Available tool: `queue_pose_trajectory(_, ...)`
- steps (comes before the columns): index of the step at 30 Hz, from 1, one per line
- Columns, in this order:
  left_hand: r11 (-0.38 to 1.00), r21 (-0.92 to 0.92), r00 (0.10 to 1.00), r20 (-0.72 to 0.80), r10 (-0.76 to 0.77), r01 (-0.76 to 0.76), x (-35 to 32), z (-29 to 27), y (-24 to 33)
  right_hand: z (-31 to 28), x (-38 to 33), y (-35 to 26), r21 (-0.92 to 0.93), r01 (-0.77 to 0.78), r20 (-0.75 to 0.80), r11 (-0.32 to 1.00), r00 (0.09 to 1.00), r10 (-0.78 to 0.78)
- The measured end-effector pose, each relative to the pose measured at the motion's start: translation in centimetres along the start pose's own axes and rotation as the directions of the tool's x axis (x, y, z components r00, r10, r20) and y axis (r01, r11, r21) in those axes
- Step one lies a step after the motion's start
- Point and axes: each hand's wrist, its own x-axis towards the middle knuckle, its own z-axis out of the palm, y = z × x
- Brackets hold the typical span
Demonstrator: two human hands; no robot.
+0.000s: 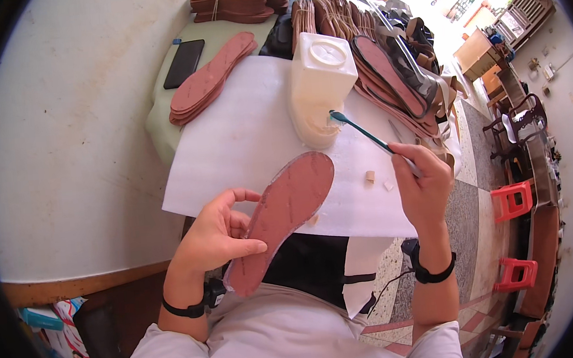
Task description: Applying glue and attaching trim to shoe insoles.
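White paper covered the desk in front of me, spread where the work went on, I judge to keep the surface clean. My left hand was partly closed on a reddish-brown insole, thumb pressed along one long edge near the heel and fingers curled behind the other, so that its flat face tilted up toward me with the toe end lying on the paper. My right hand was shut in a pinch round the handle of a teal toothbrush, held far back so that the bristle end reached the foot of a squat white plastic jug standing just beyond the insole's toe; the jug stood close, likely so that the brush could go to it without my letting go of the insole.

Two small pale blocks lay on the paper between the insole and my right hand. Further out on the left, a loose stack of like insoles rested half on the paper, and a black phone lay beside it on a pale green mat. Bundled insoles sat at the far edge. To the right, a long overlapping row of dark-rimmed insoles fanned away from the jug. Red plastic stools stood on the speckled floor below.
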Motion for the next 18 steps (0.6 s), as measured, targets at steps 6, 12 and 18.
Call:
queue_pose_trajectory(6, 1.000, -0.007, 1.000, 0.003, 0.013, -0.013, -0.2, -0.6, -0.3, 2.6, 1.9, 1.5, -0.120, 0.134, 0.080, 0.984, 0.989, -0.125)
queue_pose_trajectory(12, 1.000, -0.026, 1.000, -0.015, 0.001, -0.002, -0.2, -0.9, -0.2, 2.6, 1.3, 1.2, -0.119, 0.099, 0.034, 0.988, 0.995, -0.095)
queue_pose_trajectory(18, 0.999, -0.049, 1.000, -0.019, 0.015, -0.016, 0.0, -0.8, -0.4, 2.0, 0.2, 1.8, -0.097, 0.030, 0.011, 0.995, 1.000, -0.029)
